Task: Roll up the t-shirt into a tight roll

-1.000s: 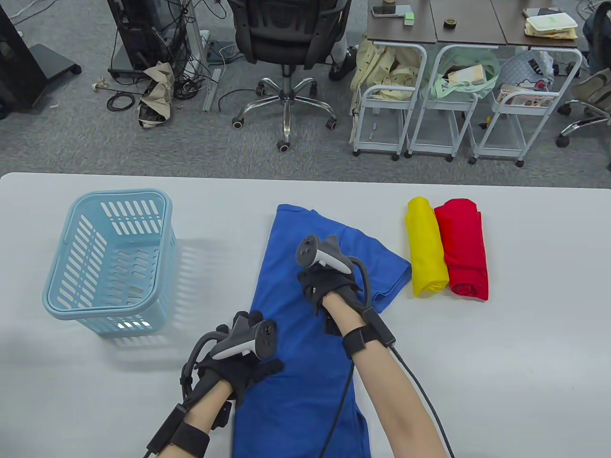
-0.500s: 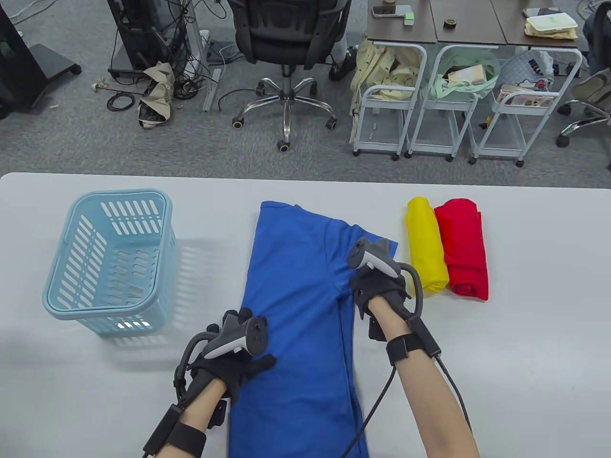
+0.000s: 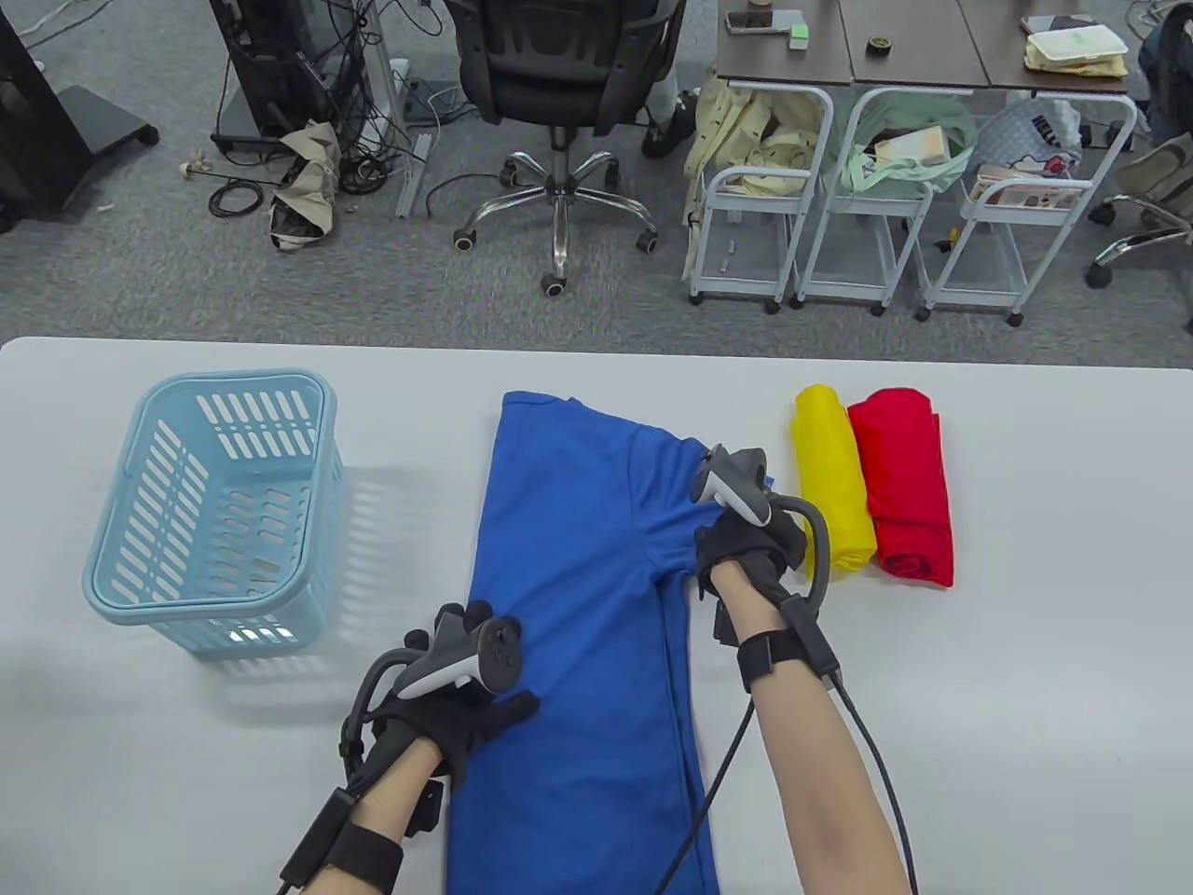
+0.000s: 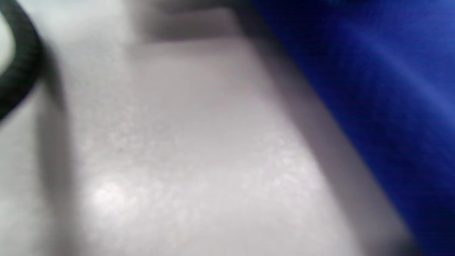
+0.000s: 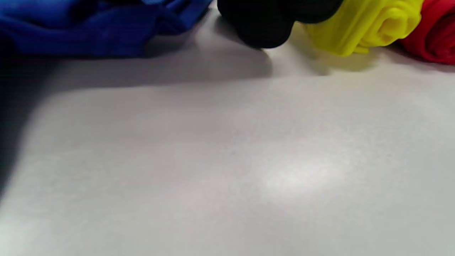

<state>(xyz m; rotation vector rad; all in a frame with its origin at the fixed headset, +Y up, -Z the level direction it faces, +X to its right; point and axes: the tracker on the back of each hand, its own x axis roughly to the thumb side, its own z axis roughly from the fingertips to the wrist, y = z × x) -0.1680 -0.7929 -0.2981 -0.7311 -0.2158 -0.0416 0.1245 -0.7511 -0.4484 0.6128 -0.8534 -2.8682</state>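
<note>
Light blue slotted basket (image 3: 210, 508) at far left of the white worktop (image 3: 1025, 653), well apart from the work. Left hand (image 3: 457, 718) flat on the near left edge of the blue t-shirt (image 3: 569, 597), fingers straight and spread, thumb out over the cloth, pressing and gripping nothing; in the left wrist view only blurred blue cloth (image 4: 373, 89) beside bare worktop (image 4: 177, 160). T-shirt laid lengthwise down the middle of the worktop, collar end far, hem end running off the near edge, right sleeve partly drawn in across the body. Right hand (image 3: 750, 550) at the right sleeve, just under the armpit seam, fingers hidden beneath the tracker; whether pinching the sleeve or only resting beside it cannot be told, the right wrist view showing dark fingertips (image 5: 263, 28) low to the worktop (image 5: 227, 160) next to bunched blue cloth (image 5: 89, 28). Step in hand, by judgement: squaring the shirt into a narrow strip before rolling; best done with the sleeve folded fully inward, edges parallel, wrinkles smoothed outward while the left palm anchors the body, since a slack or crooked strip would likely give a loose roll. Yellow roll (image 3: 829, 485) and red roll (image 3: 904, 489) touching side by side at right, yellow just beside the right hand
</note>
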